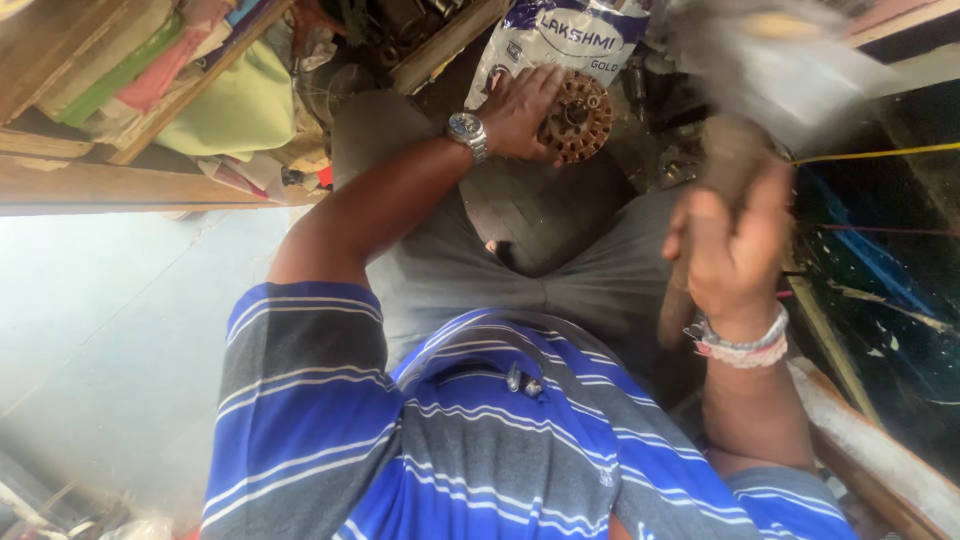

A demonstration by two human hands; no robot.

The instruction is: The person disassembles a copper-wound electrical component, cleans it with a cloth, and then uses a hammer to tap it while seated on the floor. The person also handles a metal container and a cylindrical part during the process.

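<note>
Daylight is thrown in from the lower left; the floor (pixel 120 330) there is washed out to a pale, near-blown grey. The upper middle and right edge are left dim, with detail lost in shadow around the rotor (pixel 575 117). The left hand (pixel 520 108) and watch (pixel 468 133) are rendered fairly sharp. Heavy motion blur is seen on the right hand (pixel 730 250) and the wooden handle (pixel 715 190) it grips; the pale smear above it cannot be resolved. The striped shirt (pixel 480 440) is evenly lit, slightly soft. Wide-angle stretch is noticed at the edges. No hard glare is recorded.
</note>
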